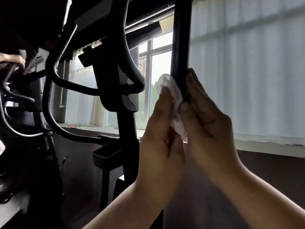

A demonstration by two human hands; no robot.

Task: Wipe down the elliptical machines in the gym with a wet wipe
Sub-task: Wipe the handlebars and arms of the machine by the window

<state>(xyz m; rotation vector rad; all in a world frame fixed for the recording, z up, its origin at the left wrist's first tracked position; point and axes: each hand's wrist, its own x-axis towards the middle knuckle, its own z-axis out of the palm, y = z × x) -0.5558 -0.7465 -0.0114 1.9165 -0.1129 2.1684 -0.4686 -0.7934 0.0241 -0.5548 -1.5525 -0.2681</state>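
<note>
The upright handlebar tube (181, 38) is cut off by the top edge. Its lower run is hidden behind the left hand (161, 129) and right hand (206, 116). The wet wipe (172, 90) is partly covered between both hands; full extent cannot be determined. The elliptical machine (112, 71) shows as dark silhouette, surface detail unreadable. A blurred shape (11, 59) is cropped by the left edge. Small items (73, 126) on the window sill (99, 129) are too small to identify
</note>
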